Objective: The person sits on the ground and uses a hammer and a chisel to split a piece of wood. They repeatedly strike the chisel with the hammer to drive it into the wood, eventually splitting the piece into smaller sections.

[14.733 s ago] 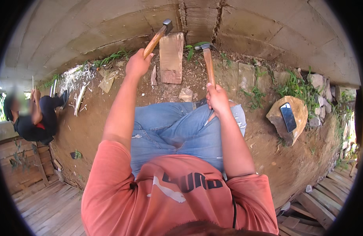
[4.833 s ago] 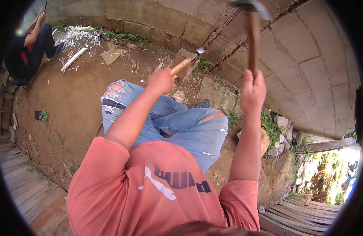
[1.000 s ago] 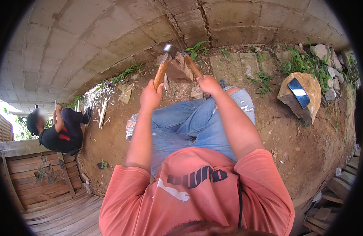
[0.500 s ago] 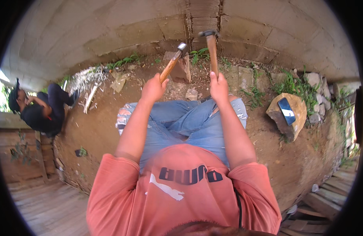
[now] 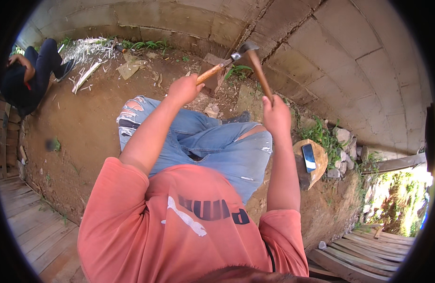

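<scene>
My left hand point(image 5: 185, 89) is closed round the wooden handle of a hammer point(image 5: 213, 72), whose small bright metal head points up and to the right. In my right hand point(image 5: 277, 115) is a second hammer point(image 5: 260, 73), its brown handle rising to a dark metal head. The two heads are close together, the bright one just left of the dark one; whether they touch I cannot tell. Behind the left hammer's head, a wooden block point(image 5: 213, 59) by the wall is partly hidden. Both forearms stretch out over my crossed legs in ripped jeans.
A concrete block wall point(image 5: 316, 61) curves round the far side. At right a phone point(image 5: 308, 158) lies on a large rock point(image 5: 321, 162), beside rubble point(image 5: 347, 151) and weeds. Another person point(image 5: 31, 75) sits at far left, near pale wood strips point(image 5: 87, 75). Wooden planks point(image 5: 354, 257) lie lower right.
The two hammer heads, apart before, have come close together. My view has turned to the right, so the other person and the rock appear shifted left. Both hands keep their hammers.
</scene>
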Demonstrator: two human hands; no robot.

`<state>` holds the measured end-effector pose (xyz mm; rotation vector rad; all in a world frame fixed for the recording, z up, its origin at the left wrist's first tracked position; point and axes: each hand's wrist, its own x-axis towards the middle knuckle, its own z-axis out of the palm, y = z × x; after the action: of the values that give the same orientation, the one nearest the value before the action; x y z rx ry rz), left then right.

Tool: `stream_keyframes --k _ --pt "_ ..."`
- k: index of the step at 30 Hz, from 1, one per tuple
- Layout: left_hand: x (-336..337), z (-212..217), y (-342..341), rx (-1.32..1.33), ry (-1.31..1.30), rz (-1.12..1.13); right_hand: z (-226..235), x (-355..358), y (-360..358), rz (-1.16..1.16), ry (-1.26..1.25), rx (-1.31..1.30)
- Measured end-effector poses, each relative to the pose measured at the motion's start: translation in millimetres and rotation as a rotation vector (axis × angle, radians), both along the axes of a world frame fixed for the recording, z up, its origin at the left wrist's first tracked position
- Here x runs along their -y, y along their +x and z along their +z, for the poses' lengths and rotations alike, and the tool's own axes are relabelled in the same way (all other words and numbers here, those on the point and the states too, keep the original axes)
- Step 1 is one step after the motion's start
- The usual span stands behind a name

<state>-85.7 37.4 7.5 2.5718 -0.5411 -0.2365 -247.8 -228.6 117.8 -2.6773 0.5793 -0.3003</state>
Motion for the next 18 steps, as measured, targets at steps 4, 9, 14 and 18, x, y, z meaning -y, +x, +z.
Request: stream_keyframes --k 4,9,14,18 --pt "-12 -5 -3 -0.028 -0.012 0.002 39 3 4 0.033 0.267 0.338" --pt "-5 -5 -4 -0.05 -0.027 -0.026 -35 18 -1 0.032 0.267 0.508" --pt "-2 -16 2 -0.008 -0.036 0.002 -39 15 -4 0.043 0.067 0.056" --pt "-10 -15 1 -0.017 -0.022 0.011 18 -6 6 0.009 0.414 0.301"
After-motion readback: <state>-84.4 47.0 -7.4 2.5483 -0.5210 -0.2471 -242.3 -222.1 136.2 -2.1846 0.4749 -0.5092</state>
